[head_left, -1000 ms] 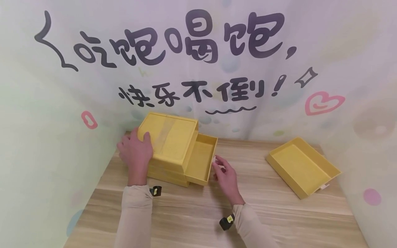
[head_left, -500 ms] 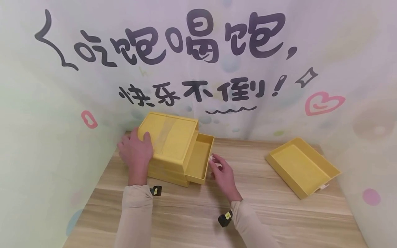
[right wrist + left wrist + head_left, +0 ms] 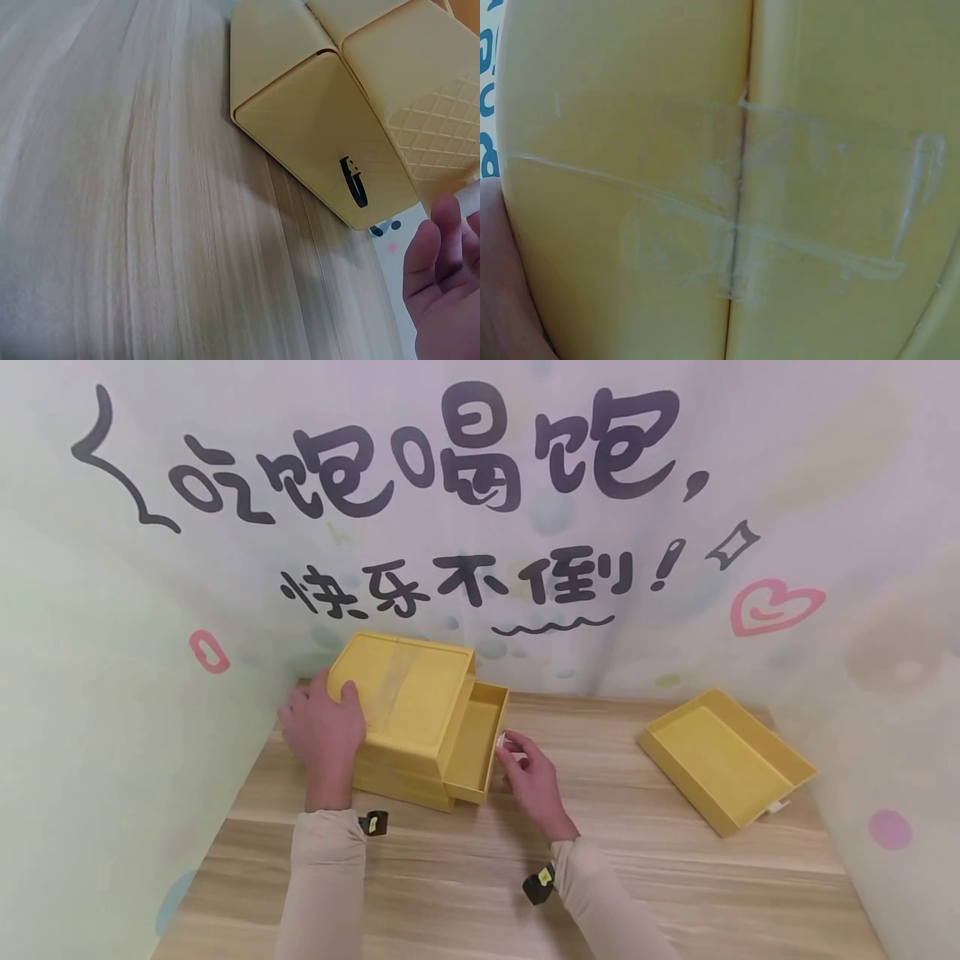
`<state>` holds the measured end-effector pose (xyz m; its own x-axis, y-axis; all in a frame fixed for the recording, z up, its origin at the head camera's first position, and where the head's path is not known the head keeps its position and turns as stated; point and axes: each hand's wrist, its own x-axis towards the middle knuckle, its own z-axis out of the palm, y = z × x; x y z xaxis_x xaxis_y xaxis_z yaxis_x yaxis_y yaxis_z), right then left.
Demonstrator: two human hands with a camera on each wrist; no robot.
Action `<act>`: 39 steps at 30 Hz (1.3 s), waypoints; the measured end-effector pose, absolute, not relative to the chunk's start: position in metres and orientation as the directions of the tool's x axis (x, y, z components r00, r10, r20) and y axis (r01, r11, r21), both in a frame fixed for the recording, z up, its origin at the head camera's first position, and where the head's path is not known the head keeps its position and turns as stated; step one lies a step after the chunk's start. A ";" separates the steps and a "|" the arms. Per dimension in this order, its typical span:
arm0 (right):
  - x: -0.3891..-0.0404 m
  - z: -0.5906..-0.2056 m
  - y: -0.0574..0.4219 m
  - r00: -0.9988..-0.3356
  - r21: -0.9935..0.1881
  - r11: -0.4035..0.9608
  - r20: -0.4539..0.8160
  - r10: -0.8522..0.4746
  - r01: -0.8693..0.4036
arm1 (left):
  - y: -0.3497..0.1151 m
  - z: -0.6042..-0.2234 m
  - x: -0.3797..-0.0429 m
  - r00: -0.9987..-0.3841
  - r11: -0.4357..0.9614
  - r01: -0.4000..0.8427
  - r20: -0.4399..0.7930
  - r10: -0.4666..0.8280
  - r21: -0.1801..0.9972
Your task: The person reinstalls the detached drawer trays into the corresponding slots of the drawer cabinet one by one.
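Yellow open-topped plastic drawer (image 3: 472,739) is seated part-out of the upper tier, just left of the fingers of the right hand (image 3: 534,777). Its small white tab handle (image 3: 501,741) is pinched there, fingertips nearly closed. Main risk: if force is applied off-square, the drawer gets skewed and could bind. If pulled too far, it could be dropped, overhang being unsupported. Tab could be lost too, given so small a hold.

Yellow two-tier plastic box (image 3: 405,693) is braced at its rear by the left hand (image 3: 322,722); fingers look spread, thumb on top, tips partly hidden. If brace is eased, box may be dragged along the wood-grain counter (image 3: 450,885). Tiers are bridged by clear tape (image 3: 810,202) near the left fingers; could be peeled by a hard tug.

Second yellow open drawer (image 3: 712,760) is parked well right of the right fingers; no clash expected.
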<state>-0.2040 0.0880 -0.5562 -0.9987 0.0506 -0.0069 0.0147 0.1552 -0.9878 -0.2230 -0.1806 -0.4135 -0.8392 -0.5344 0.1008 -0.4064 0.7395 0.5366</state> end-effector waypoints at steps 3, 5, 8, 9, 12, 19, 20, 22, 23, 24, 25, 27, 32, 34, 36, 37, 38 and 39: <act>-0.204 -0.555 0.086 -0.999 -0.989 0.151 0.006 0.043 0.001 | -0.182 -0.414 -0.223 -0.839 0.741 -0.407 0.101 -0.534 0.534; -0.204 -0.554 0.084 -0.999 -0.989 0.149 0.007 0.040 -0.001 | -0.182 -0.415 -0.224 -0.840 0.743 -0.407 0.103 -0.533 0.532; -0.203 -0.552 0.082 -0.999 -0.989 0.149 0.015 0.042 -0.009 | -0.182 -0.415 -0.224 -0.841 0.744 -0.403 0.105 -0.531 0.533; -0.203 -0.552 0.081 -0.999 -0.989 0.146 0.014 0.045 -0.008 | -0.182 -0.415 -0.224 -0.841 0.744 -0.402 0.107 -0.531 0.534; -0.202 -0.548 0.078 -0.999 -0.990 0.139 0.015 0.037 -0.010 | -0.182 -0.415 -0.223 -0.838 0.739 -0.403 0.107 -0.535 0.540; -0.204 -0.548 0.077 -1.000 -0.989 0.146 0.019 0.018 -0.016 | -0.182 -0.415 -0.223 -0.841 0.738 -0.401 0.102 -0.532 0.543; -0.204 -0.548 0.076 -1.000 -0.988 0.151 0.018 0.019 -0.015 | -0.183 -0.415 -0.223 -0.841 0.741 -0.402 0.103 -0.531 0.538; -0.205 -0.549 0.075 -1.000 -0.987 0.157 0.023 0.019 -0.020 | -0.183 -0.416 -0.224 -0.844 0.749 -0.400 0.107 -0.525 0.528; -0.205 -0.549 0.075 -0.999 -0.987 0.161 0.025 0.020 -0.021 | -0.183 -0.416 -0.224 -0.846 0.754 -0.397 0.110 -0.521 0.523; -0.205 -0.550 0.074 -0.999 -0.986 0.165 0.024 0.022 -0.020 | -0.183 -0.417 -0.224 -0.849 0.759 -0.394 0.112 -0.517 0.519; -0.205 -0.550 0.074 -0.999 -0.986 0.166 0.024 0.022 -0.020 | -0.183 -0.417 -0.225 -0.851 0.763 -0.390 0.115 -0.513 0.516; -0.205 -0.550 0.073 -1.000 -0.986 0.168 0.022 0.021 -0.018 | -0.184 -0.417 -0.225 -0.855 0.769 -0.381 0.122 -0.505 0.513; -0.207 -0.548 0.071 -1.000 -0.984 0.175 0.018 0.004 -0.017 | -0.183 -0.417 -0.225 -0.853 0.773 -0.379 0.132 -0.505 0.508; -0.208 -0.546 0.070 -1.000 -0.983 0.180 0.028 -0.006 -0.028 | -0.183 -0.416 -0.225 -0.853 0.774 -0.380 0.131 -0.505 0.507; -0.209 -0.546 0.068 -0.999 -0.981 0.191 0.037 -0.016 -0.039 | -0.183 -0.415 -0.225 -0.853 0.771 -0.382 0.125 -0.506 0.510; -0.209 -0.546 0.068 -0.999 -0.979 0.201 0.039 -0.021 -0.043 | -0.183 -0.415 -0.225 -0.853 0.769 -0.384 0.121 -0.507 0.512; -0.209 -0.546 0.067 -0.999 -0.976 0.212 0.041 -0.026 -0.045 | -0.182 -0.414 -0.224 -0.853 0.766 -0.387 0.116 -0.509 0.514; -0.210 -0.546 0.066 -0.999 -0.975 0.220 0.040 -0.029 -0.045 | -0.182 -0.414 -0.224 -0.853 0.764 -0.389 0.112 -0.510 0.515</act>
